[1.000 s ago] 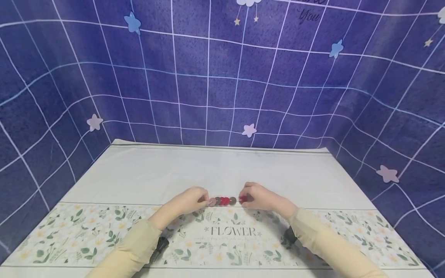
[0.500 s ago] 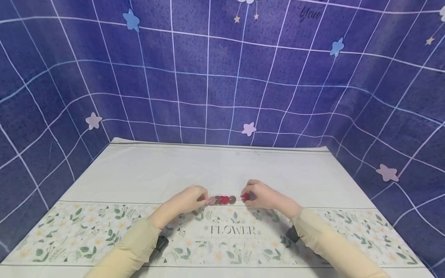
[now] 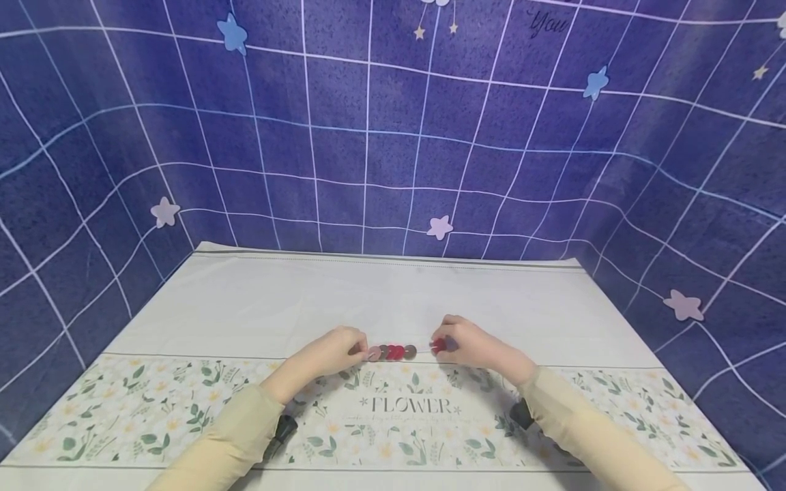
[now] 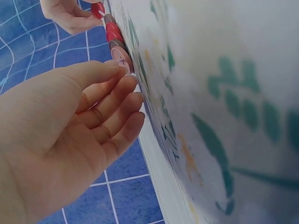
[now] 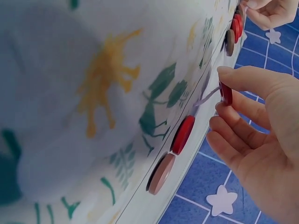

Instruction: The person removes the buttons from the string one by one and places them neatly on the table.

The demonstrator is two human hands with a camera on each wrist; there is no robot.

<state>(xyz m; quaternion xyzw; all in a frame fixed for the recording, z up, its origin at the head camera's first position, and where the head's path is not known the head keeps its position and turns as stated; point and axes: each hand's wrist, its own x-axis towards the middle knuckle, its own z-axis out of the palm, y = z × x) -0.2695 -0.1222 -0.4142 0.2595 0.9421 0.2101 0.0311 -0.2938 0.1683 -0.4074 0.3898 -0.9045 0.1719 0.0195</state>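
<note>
1. The row of buttons [image 3: 399, 352] lies on the white tablecloth [image 3: 307, 293], below the centre of the head view, its long axis running left to right between the two hands.
2. The right hand [image 3: 469, 344] pinches a red button [image 5: 227, 94] between thumb and fingertip; this one is tilted on edge, to the right of the row and apart from it.
3. Pale string [image 3: 422, 351] spans that gap, so the line from the right-hand grip to the row points left in the head view.
4. The left hand [image 3: 334, 351] is nearer the row, thumb and finger closed at its left end, touching the pink button [image 4: 120, 57]; they appear to hold the string, though the fingers hide its end.
5. In the right wrist view, a loose red button [image 5: 183, 134] and a loose pink button [image 5: 161, 173] lie below centre, free of either hand.
</note>
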